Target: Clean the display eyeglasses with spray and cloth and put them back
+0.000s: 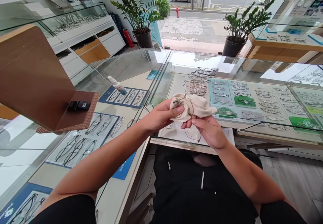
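Left hand [164, 114]: stretched out over the glass counter [181, 146], clamped in a thumb-on-top grip on a cream cloth [202, 104].
Right hand [212, 131]: raised from the opposite side, fingertips together in a pinching grip at the cloth's lower edge; impossible to tell how much of the frame is caught there too.
Cream cloth: bunched between both hands above the near part of the counter, loosely folded, with one end spread over the right hand.
Eyeglasses [176, 101]: held in the cloth, mostly hidden, showing only a small stretch of metalwork close to the left thumb.
Thin rim [193, 133]: visible just below the right fingertips; possibly part of the same pair, too unclear to say.
Lens work: judged to be at the wiping step, with cloth and frame brought together in both hands.
Next rub: likely calling for a steady hold from the left, light pressure from the right, and care against bending so slender a frame.
Spray bottle [117, 85]: on the glass top to the left, well apart from both hands.
Brown stand [37, 79]: open at far left, bearing a small black device [79, 105].
Display frames [270, 104]: arranged in rows beyond the hands and to the right.
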A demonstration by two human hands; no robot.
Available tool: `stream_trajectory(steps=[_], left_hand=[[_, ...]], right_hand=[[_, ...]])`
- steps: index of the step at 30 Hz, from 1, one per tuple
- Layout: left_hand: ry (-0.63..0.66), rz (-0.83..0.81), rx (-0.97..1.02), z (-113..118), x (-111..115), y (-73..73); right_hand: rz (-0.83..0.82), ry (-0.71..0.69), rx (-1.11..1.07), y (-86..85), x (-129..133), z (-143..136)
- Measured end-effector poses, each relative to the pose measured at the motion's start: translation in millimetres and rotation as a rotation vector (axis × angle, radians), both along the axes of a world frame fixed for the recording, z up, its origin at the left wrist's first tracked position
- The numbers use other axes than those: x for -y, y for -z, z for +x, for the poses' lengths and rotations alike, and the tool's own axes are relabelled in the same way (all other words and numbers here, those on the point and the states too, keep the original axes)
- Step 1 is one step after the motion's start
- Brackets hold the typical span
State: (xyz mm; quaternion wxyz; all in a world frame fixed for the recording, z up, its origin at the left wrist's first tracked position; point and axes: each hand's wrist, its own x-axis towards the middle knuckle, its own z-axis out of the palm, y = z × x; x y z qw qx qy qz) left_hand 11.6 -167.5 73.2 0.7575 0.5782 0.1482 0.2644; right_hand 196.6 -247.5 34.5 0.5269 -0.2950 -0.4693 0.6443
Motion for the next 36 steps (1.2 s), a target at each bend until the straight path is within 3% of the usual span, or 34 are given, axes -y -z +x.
stream_trajectory(steps=[2, 4, 8, 15, 18, 21, 24, 27, 32, 36], left_hand=[[-0.009, 0.019, -0.013, 1, 1, 1.3], [-0.099, 0.019, -0.012, 3, 5, 5.8], [-0.252, 0.004, -0.031, 7, 11, 17.7], [-0.402, -0.141, 0.008, 10, -1, 23.8], [-0.408, -0.211, 0.061, 11, -8, 21.8], [-0.442, -0.171, 0.069, 8, -13, 21.8], [-0.41, -0.042, -0.046, 2, -14, 23.0], [-0.294, 0.068, -0.163, -3, -9, 21.2], [-0.108, 0.133, -0.225, -2, -2, 14.5], [-0.138, 0.211, -0.265, -1, -6, 12.5]], right_hand=[[-0.059, 0.01, -0.004, 2.9, 0, -2], [-0.072, 0.016, -0.007, 5.5, 0, -6], [0.019, 0.004, 0.045, 7.0, -1, -14], [-0.01, 0.012, -0.005, 2.8, -7, -3], [-0.049, 0.07, -0.046, -1.7, -7, 7], [0.003, 0.204, -0.011, -9.0, -4, 16], [0.133, 0.347, 0.059, -16.6, -1, 22], [0.217, 0.411, 0.122, -19.1, -2, 22], [0.102, 0.269, 0.08, -12.6, -4, 19], [0.031, 0.194, 0.023, -10.9, -4, 17]])
